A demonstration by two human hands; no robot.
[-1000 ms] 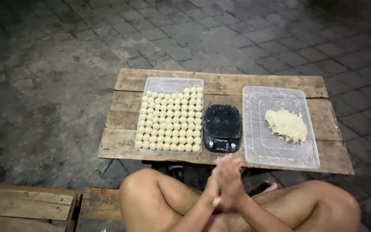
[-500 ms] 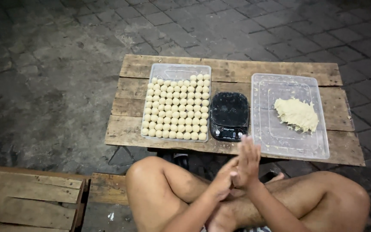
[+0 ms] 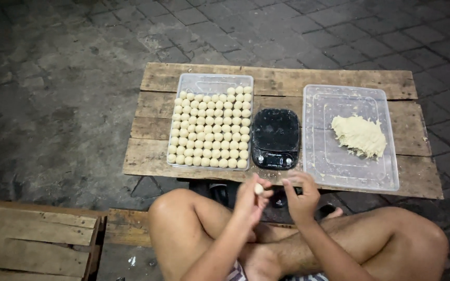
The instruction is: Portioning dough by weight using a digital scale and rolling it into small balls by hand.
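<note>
My left hand holds a small pale dough ball between its fingertips, just below the near edge of the low wooden table. My right hand is beside it, fingers loosely curled with nothing visible in them. On the table, a clear plastic tray at the left holds several rows of rolled dough balls. A black kitchen scale stands in the middle. A second clear tray at the right holds a lump of pale dough.
I sit cross-legged, my bare knees under the table's front edge. A wooden crate lies at lower left. Dark stone paving surrounds the table.
My palms were pressed together, rolling. They have now parted, and the left hand holds a dough ball at its fingertips.
</note>
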